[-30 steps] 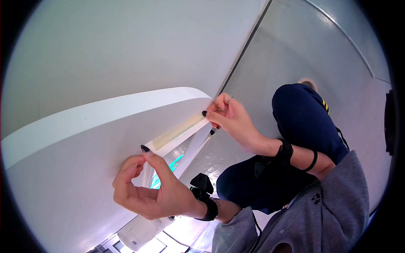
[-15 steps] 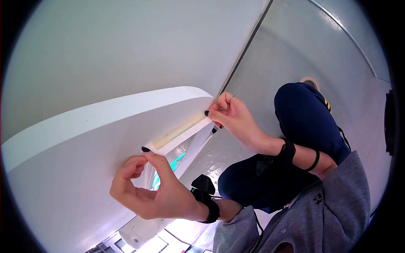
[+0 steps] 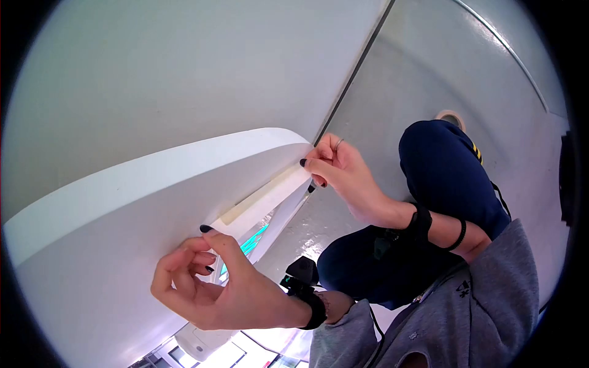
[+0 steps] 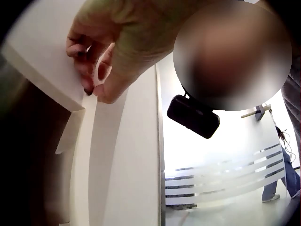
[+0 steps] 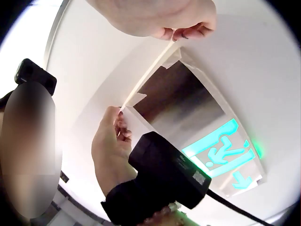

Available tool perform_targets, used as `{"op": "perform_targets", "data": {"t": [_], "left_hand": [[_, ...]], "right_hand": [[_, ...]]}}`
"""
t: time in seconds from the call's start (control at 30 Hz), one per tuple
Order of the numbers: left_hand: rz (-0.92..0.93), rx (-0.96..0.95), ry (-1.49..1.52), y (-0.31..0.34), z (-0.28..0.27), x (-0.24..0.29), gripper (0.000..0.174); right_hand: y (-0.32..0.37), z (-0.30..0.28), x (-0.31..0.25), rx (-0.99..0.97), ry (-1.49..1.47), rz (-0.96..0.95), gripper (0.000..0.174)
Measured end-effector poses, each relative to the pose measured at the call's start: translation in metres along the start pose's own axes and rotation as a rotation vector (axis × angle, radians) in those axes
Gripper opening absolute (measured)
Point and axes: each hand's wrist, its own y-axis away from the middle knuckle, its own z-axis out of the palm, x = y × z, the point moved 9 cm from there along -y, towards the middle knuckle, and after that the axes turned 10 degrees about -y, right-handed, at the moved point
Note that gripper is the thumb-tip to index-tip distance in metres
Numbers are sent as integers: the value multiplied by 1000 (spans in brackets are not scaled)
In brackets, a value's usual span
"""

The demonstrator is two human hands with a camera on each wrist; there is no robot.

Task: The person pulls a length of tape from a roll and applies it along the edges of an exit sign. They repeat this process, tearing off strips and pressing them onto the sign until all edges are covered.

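Observation:
A pale strip of tape (image 3: 264, 197) stretches between both hands along a white panel (image 3: 141, 162). My left hand (image 3: 227, 288) pinches its lower left end between thumb and finger, other fingers curled. My right hand (image 3: 353, 184) pinches the upper right end. In the right wrist view the strip (image 5: 149, 74) runs taut beside the edge of a framed exit sign (image 5: 221, 153) with lit turquoise figures; more tape lies along the sign's borders. The left wrist view shows my left hand (image 4: 122, 42) at the panel's edge, its fingertips together.
A tape roll (image 3: 452, 115) lies on the grey floor (image 3: 392, 92) beyond my bent knee (image 3: 438, 159). A dark seam runs between panel and floor. Behind, the left wrist view has a striped glass partition (image 4: 225, 174) and a person's leg (image 4: 270, 188).
My left hand has shifted slightly down and left, with its lower fingers spread more. The strip's left part has tilted. My right hand has barely moved.

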Motion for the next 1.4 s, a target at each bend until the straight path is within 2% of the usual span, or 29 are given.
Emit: {"op": "perform_targets", "data": {"t": [0.23, 0.77, 1.03, 1.17, 1.23, 1.4], "left_hand": [[28, 31, -48, 1, 1, 3, 20], [119, 28, 10, 0, 2, 1, 21], [95, -30, 44, 0, 6, -11, 27], [90, 20, 80, -1, 5, -5, 32], [165, 40, 55, 0, 4, -1, 34], [215, 70, 69, 0, 0, 1, 32]], "right_hand": [[-3, 10, -4, -11, 4, -6, 26], [-5, -1, 6, 2, 19, -23, 27], [-8, 0, 8, -50, 138, -136, 27], [-9, -2, 10, -58, 134, -151, 27], [-9, -4, 12, -47, 136, -151, 27], [-5, 12, -7, -20, 88, -172, 27]]}}
